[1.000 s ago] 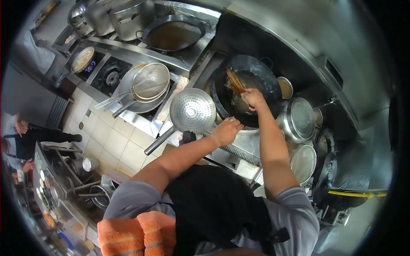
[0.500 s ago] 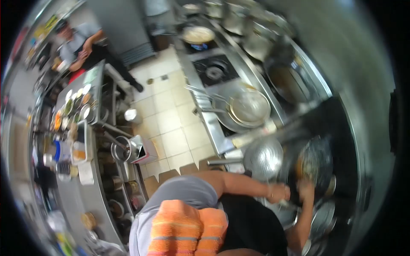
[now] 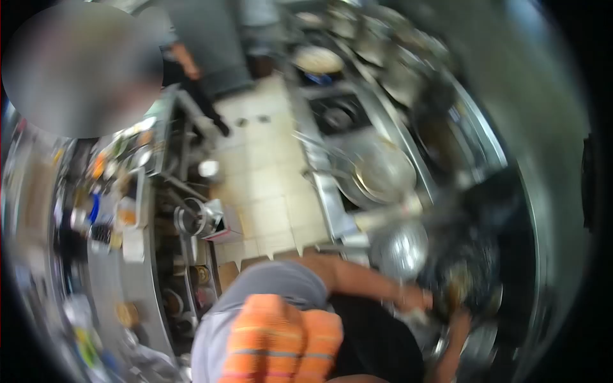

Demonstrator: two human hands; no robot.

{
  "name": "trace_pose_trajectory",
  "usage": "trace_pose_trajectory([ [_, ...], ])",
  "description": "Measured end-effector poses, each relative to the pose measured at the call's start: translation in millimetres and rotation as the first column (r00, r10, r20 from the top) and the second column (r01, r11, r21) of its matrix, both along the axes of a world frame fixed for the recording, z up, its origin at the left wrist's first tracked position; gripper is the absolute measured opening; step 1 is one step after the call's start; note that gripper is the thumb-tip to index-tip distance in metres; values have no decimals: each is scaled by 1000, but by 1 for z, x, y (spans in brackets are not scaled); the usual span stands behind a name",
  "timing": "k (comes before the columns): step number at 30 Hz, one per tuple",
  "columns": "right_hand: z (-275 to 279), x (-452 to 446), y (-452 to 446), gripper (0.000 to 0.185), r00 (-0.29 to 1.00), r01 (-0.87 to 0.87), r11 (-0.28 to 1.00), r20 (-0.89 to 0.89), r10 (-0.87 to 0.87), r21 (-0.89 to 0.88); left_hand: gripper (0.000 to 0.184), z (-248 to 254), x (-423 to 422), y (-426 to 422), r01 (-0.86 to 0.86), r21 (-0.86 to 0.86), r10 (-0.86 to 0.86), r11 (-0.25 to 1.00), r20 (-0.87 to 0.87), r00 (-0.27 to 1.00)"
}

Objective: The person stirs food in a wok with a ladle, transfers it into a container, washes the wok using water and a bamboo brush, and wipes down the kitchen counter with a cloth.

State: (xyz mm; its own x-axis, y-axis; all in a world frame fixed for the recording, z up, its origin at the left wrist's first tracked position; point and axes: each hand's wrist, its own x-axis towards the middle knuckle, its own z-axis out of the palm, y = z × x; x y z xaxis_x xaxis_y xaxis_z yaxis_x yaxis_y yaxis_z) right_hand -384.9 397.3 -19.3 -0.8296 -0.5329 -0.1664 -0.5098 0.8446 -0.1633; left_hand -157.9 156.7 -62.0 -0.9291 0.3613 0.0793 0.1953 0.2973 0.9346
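Note:
A dark wok point(image 3: 486, 258) sits on the black range at the right, with pale and brownish food point(image 3: 460, 279) in it. My left hand point(image 3: 415, 298) is closed at the wok's near edge; the exact grip is smeared by motion. Close beside it, my right hand point(image 3: 458, 316) is closed at the wok's lower rim, just below the food. Whatever it holds is too blurred to name. A shiny round metal pan point(image 3: 401, 251) with a long handle lies just above my left forearm.
Large strainers and a bowl point(image 3: 383, 172) rest on the stove. Beyond is a pan point(image 3: 319, 60) over a blue flame. Big pots line the wall side. A prep counter point(image 3: 115, 281) with containers runs along the left. Another person's arm point(image 3: 185, 60) shows at the far end.
The view has shifted and blurred. The wok and its food have come closer to me, and my right hand has drawn back from over the food to the rim. My left hand stays closed.

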Motion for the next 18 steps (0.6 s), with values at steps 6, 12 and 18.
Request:
trace_pose_trajectory([
  [6, 16, 13, -59, 39, 966, 255, 916, -131, -225, 309, 62, 83, 23, -6, -114, -354, 19, 928, -261, 965],
  [12, 47, -24, 37, 31, 974, 175, 939, -190, -122, 295, 66, 70, 17, 4, -176, -483, -4, 858, -349, 937],
  [18, 34, 13, -48, 32, 966, 259, 913, -89, -243, 314, 73, 57, 7, 16, -302, -555, 17, 775, -459, 888],
])
